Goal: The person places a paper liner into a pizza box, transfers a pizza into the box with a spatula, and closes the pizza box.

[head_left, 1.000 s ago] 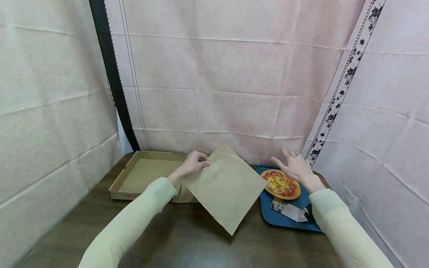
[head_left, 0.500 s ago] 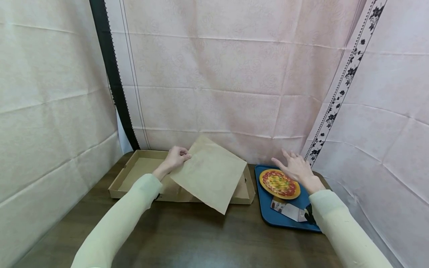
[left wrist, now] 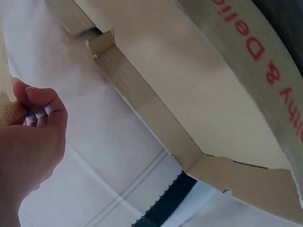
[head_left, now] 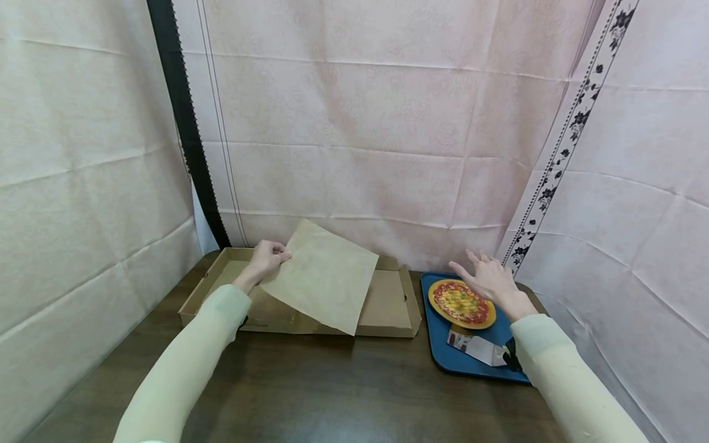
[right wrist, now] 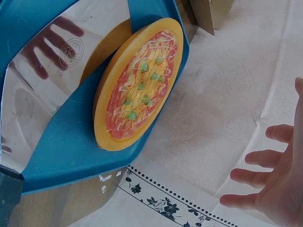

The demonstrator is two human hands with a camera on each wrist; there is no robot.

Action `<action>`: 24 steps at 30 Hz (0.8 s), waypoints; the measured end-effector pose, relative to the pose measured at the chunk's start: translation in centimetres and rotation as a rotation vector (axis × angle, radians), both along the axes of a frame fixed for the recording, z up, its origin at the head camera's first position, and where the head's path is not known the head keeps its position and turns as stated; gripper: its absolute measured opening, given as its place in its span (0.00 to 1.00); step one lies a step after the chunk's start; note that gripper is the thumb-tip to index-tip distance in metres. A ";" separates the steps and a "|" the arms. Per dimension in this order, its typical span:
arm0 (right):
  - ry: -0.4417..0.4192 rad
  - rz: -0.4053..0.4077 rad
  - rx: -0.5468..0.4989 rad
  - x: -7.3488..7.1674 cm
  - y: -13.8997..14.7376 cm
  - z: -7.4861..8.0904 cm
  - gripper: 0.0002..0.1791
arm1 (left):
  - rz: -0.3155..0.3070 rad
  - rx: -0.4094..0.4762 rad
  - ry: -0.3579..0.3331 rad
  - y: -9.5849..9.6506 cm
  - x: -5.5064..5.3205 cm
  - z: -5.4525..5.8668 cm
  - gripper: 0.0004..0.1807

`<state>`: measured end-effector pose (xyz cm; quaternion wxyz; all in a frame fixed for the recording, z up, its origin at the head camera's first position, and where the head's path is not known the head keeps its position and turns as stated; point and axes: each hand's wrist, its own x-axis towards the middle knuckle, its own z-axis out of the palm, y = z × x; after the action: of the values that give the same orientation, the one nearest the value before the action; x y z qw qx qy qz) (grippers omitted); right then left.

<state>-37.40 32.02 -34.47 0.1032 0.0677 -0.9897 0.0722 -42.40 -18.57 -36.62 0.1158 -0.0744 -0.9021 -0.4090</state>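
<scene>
In the head view my left hand [head_left: 264, 259] pinches a corner of a square sheet of brown paper [head_left: 324, 274] between thumb and fingers. The sheet slants over the open cardboard pizza box [head_left: 389, 301] and hides its middle. In the left wrist view, only a bit of the paper [left wrist: 10, 111] shows at the fingertips. My right hand [head_left: 488, 282], fingers spread and holding nothing, hovers over the back of the blue tray [head_left: 454, 362]. A pizza [head_left: 463, 304] with a thick yellow crust lies on that tray.
A flat shiny metal blade [right wrist: 42, 90] lies on the tray beside the pizza, its dark handle [head_left: 514, 355] partly behind the right wrist. Red lettering marks a box wall [left wrist: 272, 71]. Hanging cloth [head_left: 354, 123] encloses the brown table [head_left: 310, 387] at the back and sides.
My left hand has moved left, carrying the paper from between box and tray to over the box, uncovering the box's right end. The right hand has stayed put.
</scene>
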 end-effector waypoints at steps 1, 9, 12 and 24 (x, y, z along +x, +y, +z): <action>0.000 -0.001 0.000 0.0 0.0 0.0 0.47 | 0.006 -0.002 -0.002 -0.2 0.0 0.0 0.12; 0.006 0.002 0.002 0.1 -0.1 -0.1 0.46 | 0.048 -0.018 -0.029 -2.0 -0.1 0.0 0.14; 0.005 0.003 -0.001 0.0 -0.1 -0.2 0.47 | 0.067 -0.025 -0.024 -2.9 -0.3 -0.2 0.14; -0.022 -0.004 0.003 -0.1 -0.1 -0.5 0.47 | 0.088 -0.036 -0.038 -5.3 -0.4 -0.1 0.15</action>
<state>-37.53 31.88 -34.94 0.0925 0.0650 -0.9910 0.0712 -42.76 -23.87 -36.70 0.1152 -0.0291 -0.9138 -0.3883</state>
